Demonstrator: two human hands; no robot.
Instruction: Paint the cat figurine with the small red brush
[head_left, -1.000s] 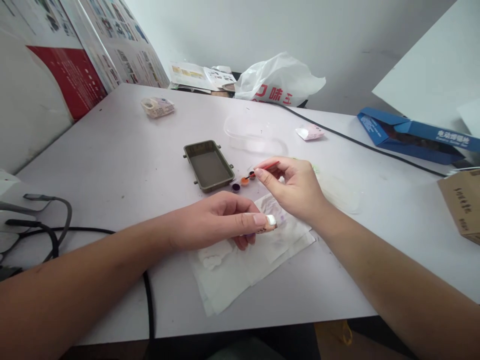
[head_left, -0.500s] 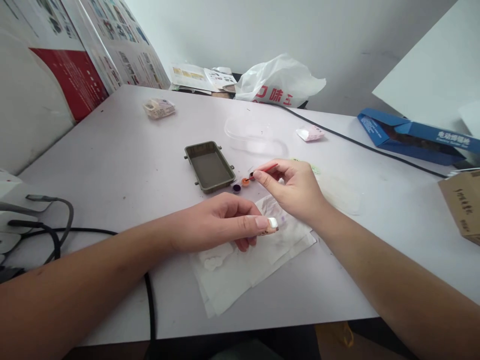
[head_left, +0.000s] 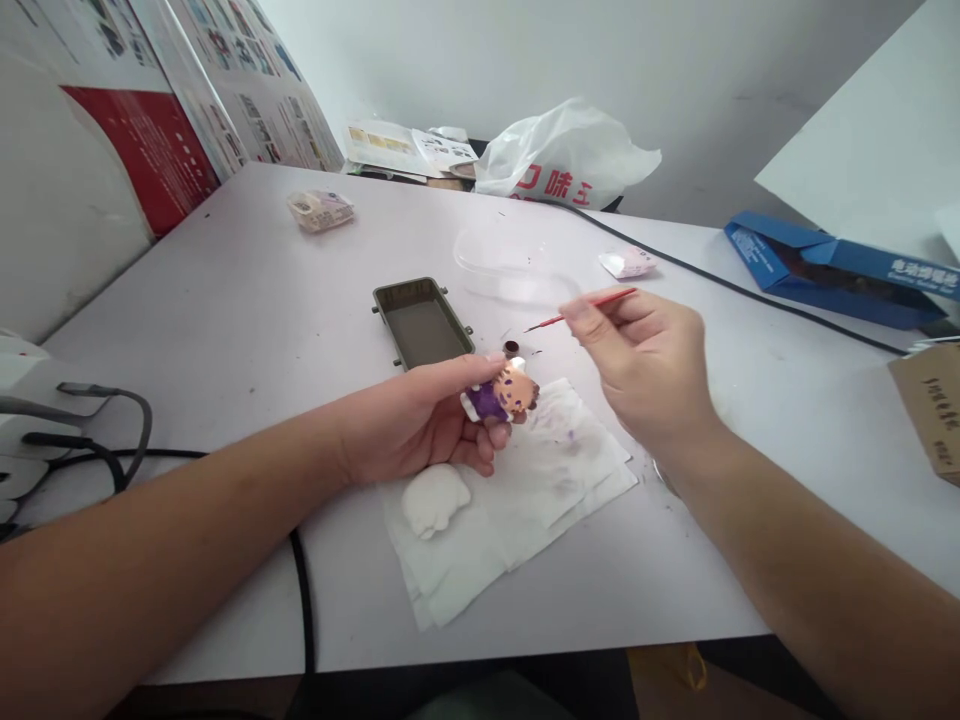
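Note:
My left hand is closed around a small painted figurine, its face orange and its body purple with white parts. Between the fingertips of my right hand is a thin red paintbrush, its dark tip pointing left, apart from the figurine. A small paint pot with dark paint stands just behind the figurine; other pots seen before are now hidden by my left hand. Below my left hand, a white unpainted piece lies on stained paper tissues.
A dark green open tray sits behind my left hand, with a clear plastic lid beyond. Wrapped packets, a blue box, a cardboard box and black cables surround the work area.
My right hand has lifted the paintbrush away from the paint pots, up and to the right. My left hand has turned and raised the figurine, so its painted face now shows.

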